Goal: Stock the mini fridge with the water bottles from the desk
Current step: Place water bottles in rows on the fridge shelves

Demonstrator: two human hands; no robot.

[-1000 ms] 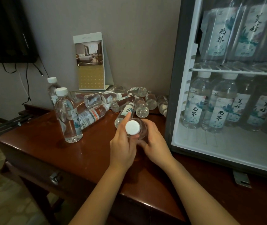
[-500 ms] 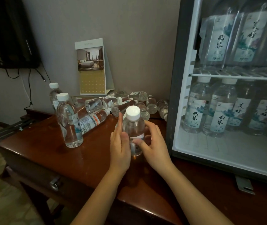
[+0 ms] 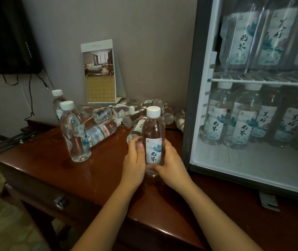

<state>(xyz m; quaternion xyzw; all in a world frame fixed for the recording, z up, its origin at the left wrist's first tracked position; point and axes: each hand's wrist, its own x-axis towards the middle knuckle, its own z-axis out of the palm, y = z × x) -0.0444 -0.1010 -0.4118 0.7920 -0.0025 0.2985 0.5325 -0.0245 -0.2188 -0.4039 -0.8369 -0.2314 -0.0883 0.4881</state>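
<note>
Dark red wood of the desk (image 3: pixel 41 165) carries an upright water bottle (image 3: pixel 154 134), label forward; the left hand (image 3: pixel 134 163) and right hand (image 3: pixel 171 163) both wrap its lower half; the open mini fridge (image 3: pixel 193 87) stands just right, its shelves lined with bottles.

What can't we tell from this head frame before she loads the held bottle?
- Held bottle base: covered by both hands, so whether it touches the desk is unclear.
- Mini fridge right side and top shelf: cut off by the frame edges; free slots there unknown.
- Lying bottles at the back: overlapping, count unclear.
- Fridge door: out of view.
</note>
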